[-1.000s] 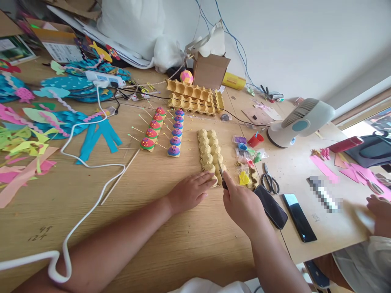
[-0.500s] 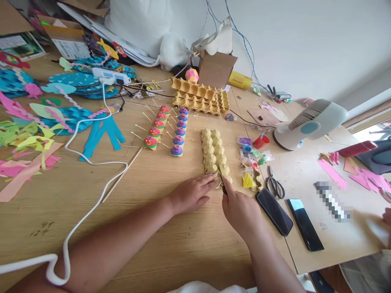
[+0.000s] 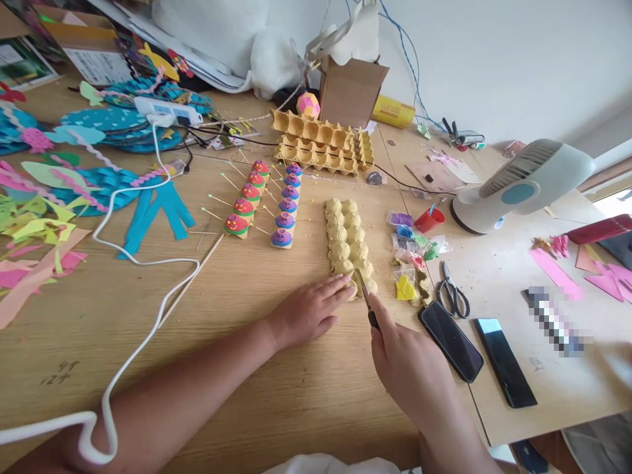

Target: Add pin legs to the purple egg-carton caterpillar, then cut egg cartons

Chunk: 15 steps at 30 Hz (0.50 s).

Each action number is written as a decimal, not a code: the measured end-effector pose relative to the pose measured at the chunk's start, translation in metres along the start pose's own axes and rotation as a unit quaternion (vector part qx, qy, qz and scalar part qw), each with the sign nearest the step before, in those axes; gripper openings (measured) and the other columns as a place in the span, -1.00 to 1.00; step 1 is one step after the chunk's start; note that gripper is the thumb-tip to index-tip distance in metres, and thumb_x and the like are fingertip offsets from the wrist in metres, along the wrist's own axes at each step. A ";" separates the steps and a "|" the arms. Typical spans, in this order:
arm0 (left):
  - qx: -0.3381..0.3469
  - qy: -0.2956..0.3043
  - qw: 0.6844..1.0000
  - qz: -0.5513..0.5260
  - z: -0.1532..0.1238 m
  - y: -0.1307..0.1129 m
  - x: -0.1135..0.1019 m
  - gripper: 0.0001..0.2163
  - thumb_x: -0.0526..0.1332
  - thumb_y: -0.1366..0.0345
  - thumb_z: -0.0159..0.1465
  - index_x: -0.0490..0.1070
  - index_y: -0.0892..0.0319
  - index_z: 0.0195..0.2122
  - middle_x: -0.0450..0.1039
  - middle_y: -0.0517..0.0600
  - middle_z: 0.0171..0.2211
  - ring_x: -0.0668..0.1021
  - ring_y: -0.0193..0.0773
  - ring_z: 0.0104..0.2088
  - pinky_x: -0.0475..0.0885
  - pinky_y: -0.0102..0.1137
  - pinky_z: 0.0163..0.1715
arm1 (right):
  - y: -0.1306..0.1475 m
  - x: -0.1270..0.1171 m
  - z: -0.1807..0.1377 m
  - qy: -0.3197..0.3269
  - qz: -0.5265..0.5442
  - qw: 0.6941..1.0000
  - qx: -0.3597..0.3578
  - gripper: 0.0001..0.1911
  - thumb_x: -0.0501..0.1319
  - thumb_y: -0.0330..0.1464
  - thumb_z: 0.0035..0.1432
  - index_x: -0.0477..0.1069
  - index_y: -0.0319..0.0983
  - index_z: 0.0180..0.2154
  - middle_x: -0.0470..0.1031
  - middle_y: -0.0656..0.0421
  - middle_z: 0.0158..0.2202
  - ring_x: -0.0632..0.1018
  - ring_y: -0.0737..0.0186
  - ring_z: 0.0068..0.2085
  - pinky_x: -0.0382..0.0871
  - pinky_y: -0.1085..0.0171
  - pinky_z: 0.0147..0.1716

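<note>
A pale yellow egg-carton strip (image 3: pixel 345 232) lies cups-up on the table in front of me, two rows wide. My left hand (image 3: pixel 309 308) rests flat at its near left end, fingers stretched out and their tips touching the carton. In my right hand (image 3: pixel 412 362) is a knife (image 3: pixel 366 293) with a dark handle, gripped with the index finger along it. The blade points away from me, its tip at the groove between the two rows near the close end. Whether the tip has gone into the carton I cannot tell.
Left of the carton stand a red-green caterpillar (image 3: pixel 250 192) and a blue-purple one (image 3: pixel 287 205), both with pins. To the right are scissors (image 3: pixel 453 297), a phone (image 3: pixel 451 342), clay bags (image 3: pixel 405 288) and a fan (image 3: pixel 518 191). A white cable (image 3: pixel 143 349) runs at the left.
My right hand has drawn the knife back slightly towards me and to the right, showing more blade. The left hand stays on the carton. The view has shifted a little.
</note>
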<state>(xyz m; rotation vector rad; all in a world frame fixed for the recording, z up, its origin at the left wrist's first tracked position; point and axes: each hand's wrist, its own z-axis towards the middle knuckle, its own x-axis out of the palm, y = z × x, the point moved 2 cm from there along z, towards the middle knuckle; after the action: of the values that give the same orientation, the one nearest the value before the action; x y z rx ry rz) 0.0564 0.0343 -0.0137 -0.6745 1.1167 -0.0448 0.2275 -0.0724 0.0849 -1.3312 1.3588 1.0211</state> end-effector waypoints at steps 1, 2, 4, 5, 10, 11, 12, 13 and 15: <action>-0.007 -0.005 1.000 0.006 0.000 0.000 0.001 -0.34 0.17 0.31 0.39 -0.03 0.14 0.48 -0.01 0.20 0.48 0.13 0.02 0.47 0.20 -0.04 0.42 | 0.000 -0.001 -0.002 0.003 -0.001 1.000 0.000 -0.41 0.01 -0.36 0.41 0.08 -0.19 0.41 0.66 0.18 -0.39 0.65 0.19 -0.43 0.12 0.26 -0.55; -0.016 -0.011 1.000 0.011 0.000 0.000 0.001 -0.32 0.18 0.29 0.38 -0.06 0.15 0.48 -0.02 0.22 0.48 0.11 0.05 0.47 0.19 -0.01 0.42 | -0.001 -0.001 -0.003 0.006 -0.002 1.000 0.001 -0.40 0.02 -0.36 0.40 0.06 -0.18 0.42 0.66 0.19 -0.40 0.65 0.18 -0.43 0.13 0.26 -0.55; -0.029 -0.022 0.999 0.021 0.000 0.001 0.002 -0.29 0.20 0.25 0.37 -0.07 0.16 0.48 -0.03 0.25 0.48 0.10 0.10 0.47 0.19 0.02 0.41 | -0.001 -0.003 -0.006 0.014 -0.005 1.000 0.003 -0.39 0.02 -0.36 0.40 0.06 -0.17 0.43 0.66 0.18 -0.40 0.65 0.17 -0.43 0.15 0.27 -0.55; -0.031 -0.025 0.999 0.025 -0.001 0.001 0.002 -0.29 0.20 0.23 0.38 -0.07 0.17 0.48 -0.03 0.26 0.47 0.10 0.11 0.47 0.20 0.03 0.41 | 0.000 -0.004 -0.006 0.019 -0.006 1.000 0.004 -0.39 0.02 -0.36 0.40 0.06 -0.17 0.43 0.66 0.18 -0.41 0.65 0.17 -0.43 0.15 0.28 -0.55; -0.031 -0.023 0.999 0.023 0.000 0.001 0.002 -0.29 0.19 0.14 0.39 -0.07 0.17 0.48 0.01 0.29 0.44 0.17 0.13 0.43 0.24 0.05 0.39 | 0.005 -0.005 -0.005 0.050 -0.017 0.999 0.006 -0.36 0.02 -0.38 0.39 0.03 -0.20 0.45 0.64 0.15 -0.42 0.65 0.16 -0.42 0.17 0.28 -0.54; -0.031 -0.020 0.999 0.023 0.000 0.000 0.001 -0.29 0.19 0.14 0.39 -0.07 0.17 0.48 0.02 0.29 0.43 0.19 0.13 0.42 0.25 0.04 0.38 | 0.006 -0.005 -0.004 0.054 -0.020 0.998 0.007 -0.36 0.02 -0.38 0.39 0.03 -0.21 0.45 0.64 0.14 -0.41 0.65 0.15 -0.41 0.18 0.28 -0.54; -0.030 -0.018 0.999 0.025 0.000 0.000 0.001 -0.29 0.19 0.13 0.39 -0.06 0.18 0.48 0.03 0.30 0.43 0.20 0.14 0.42 0.26 0.04 0.37 | 0.007 -0.005 -0.004 0.056 -0.023 0.998 0.007 -0.36 0.02 -0.38 0.39 0.03 -0.22 0.45 0.64 0.13 -0.41 0.66 0.15 -0.40 0.20 0.28 -0.53; -0.030 -0.017 0.999 0.027 -0.001 0.000 0.001 -0.30 0.20 0.13 0.39 -0.05 0.19 0.47 0.04 0.30 0.42 0.21 0.13 0.41 0.28 0.04 0.37 | 0.007 -0.004 -0.003 0.059 -0.025 0.998 0.007 -0.36 0.02 -0.38 0.39 0.04 -0.23 0.44 0.65 0.13 -0.40 0.66 0.15 -0.39 0.21 0.28 -0.53; -0.029 -0.021 0.999 0.031 -0.001 0.000 0.001 -0.30 0.20 0.12 0.39 -0.03 0.19 0.47 0.04 0.30 0.42 0.22 0.13 0.41 0.29 0.04 0.36 | 0.009 -0.004 -0.001 0.063 -0.025 0.998 0.005 -0.38 0.02 -0.39 0.39 0.06 -0.25 0.43 0.65 0.11 -0.38 0.66 0.15 -0.38 0.24 0.28 -0.51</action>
<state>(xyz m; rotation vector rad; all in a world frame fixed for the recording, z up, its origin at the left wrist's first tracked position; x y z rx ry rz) 0.0562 0.0336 -0.0144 -0.6898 1.1020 0.0545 0.2184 -0.0716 0.0887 -1.4341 1.4147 0.9096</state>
